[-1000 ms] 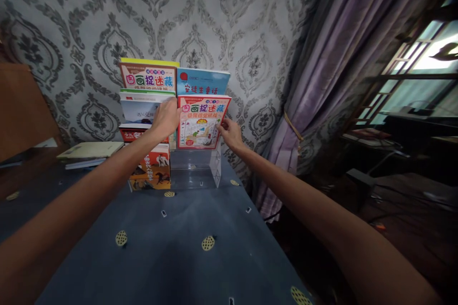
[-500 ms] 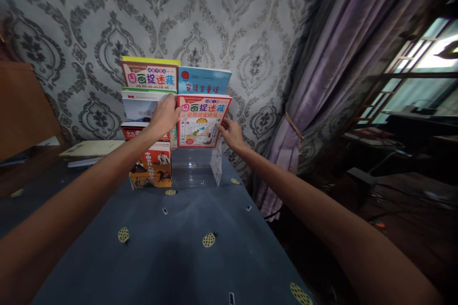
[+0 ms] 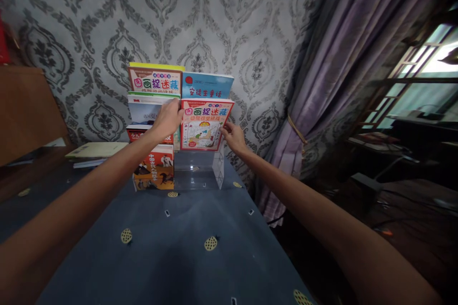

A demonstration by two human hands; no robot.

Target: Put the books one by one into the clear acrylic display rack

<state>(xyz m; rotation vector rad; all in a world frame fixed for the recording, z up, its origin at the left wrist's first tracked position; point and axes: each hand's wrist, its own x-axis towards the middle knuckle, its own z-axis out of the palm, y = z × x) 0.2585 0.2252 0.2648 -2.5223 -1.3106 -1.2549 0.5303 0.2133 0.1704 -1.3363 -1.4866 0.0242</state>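
A red-bordered picture book (image 3: 203, 128) stands upright in the right column of a clear tiered book rack (image 3: 218, 171). My left hand (image 3: 169, 118) is closed at its left edge, and my right hand (image 3: 234, 137) pinches its right edge. Behind it rises a blue book (image 3: 207, 85). In the left column stand a similar picture book (image 3: 156, 80), a pale-covered book (image 3: 143, 113) partly behind my left hand, a red book (image 3: 134, 134) mostly hidden by my left wrist, and an orange book (image 3: 157, 171) at the bottom.
Under the rack lies a dark blue tablecloth (image 3: 171, 252) with pineapple prints. A low stack of books (image 3: 95, 150) rests to the left, near a brown box-like thing (image 3: 28, 109). Patterned wallpaper (image 3: 200, 5) is behind; a tied purple curtain (image 3: 286, 162) hangs at the right.
The whole view has shifted slightly, so everything sits a little lower and further right. Both hands keep their places on the red-bordered picture book.
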